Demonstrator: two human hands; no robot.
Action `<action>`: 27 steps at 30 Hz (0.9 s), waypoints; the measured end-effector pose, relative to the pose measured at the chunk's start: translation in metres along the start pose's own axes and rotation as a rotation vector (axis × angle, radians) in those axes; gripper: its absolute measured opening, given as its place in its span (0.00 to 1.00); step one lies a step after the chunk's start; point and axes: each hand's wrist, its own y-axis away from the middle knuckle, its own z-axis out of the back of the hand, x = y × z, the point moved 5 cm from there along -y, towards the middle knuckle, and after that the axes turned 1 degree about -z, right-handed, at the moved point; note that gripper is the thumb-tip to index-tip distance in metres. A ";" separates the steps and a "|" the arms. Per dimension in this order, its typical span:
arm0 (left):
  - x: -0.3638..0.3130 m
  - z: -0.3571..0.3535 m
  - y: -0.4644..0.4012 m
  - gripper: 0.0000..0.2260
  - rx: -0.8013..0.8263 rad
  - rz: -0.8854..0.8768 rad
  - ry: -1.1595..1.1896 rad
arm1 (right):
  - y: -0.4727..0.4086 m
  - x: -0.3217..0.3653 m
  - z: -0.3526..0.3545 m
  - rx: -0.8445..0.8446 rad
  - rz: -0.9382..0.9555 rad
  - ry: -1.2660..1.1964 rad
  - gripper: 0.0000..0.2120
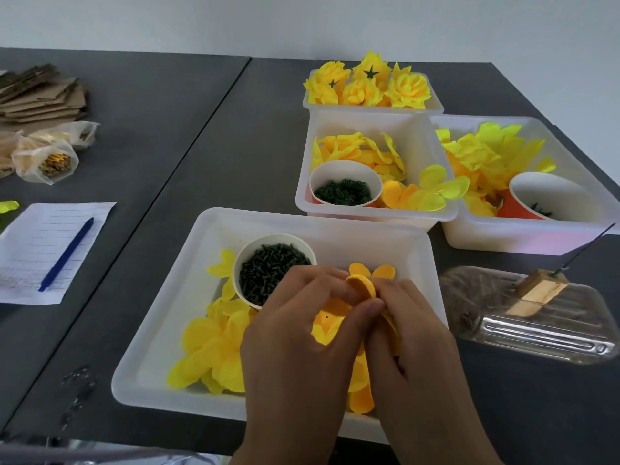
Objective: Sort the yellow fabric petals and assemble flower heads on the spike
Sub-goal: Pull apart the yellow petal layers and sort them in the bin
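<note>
Over the near white tray (161, 330) both my hands work on one orange-yellow fabric petal piece (364, 286). My left hand (302, 337) pinches it from the left with thumb and fingers; my right hand (412, 337) pinches it from the right. Loose yellow petals (211, 350) lie in the tray beside a paper cup of dark green pins (268, 270). The spike (585, 250), a thin wire standing in a wooden block (536, 292), rises at the right, apart from both hands. Finished flower heads (369, 83) fill the far tray.
Two more white trays (375, 213) (523, 239) hold petals and cups of green parts. A clear plastic tray (536, 333) carries the wooden block. At left lie a lined sheet (30, 250) with a blue pen (67, 255), bagged parts (47, 159) and cardboard (40, 95).
</note>
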 end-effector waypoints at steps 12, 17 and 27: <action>0.007 0.004 -0.003 0.05 0.080 0.063 0.065 | 0.003 -0.009 0.002 0.255 -0.178 -0.274 0.10; 0.010 0.003 -0.002 0.07 0.116 0.082 0.070 | 0.003 -0.010 0.002 0.289 -0.212 -0.287 0.10; 0.011 0.003 0.000 0.07 0.111 0.102 0.074 | 0.003 -0.012 0.005 0.304 -0.261 -0.338 0.07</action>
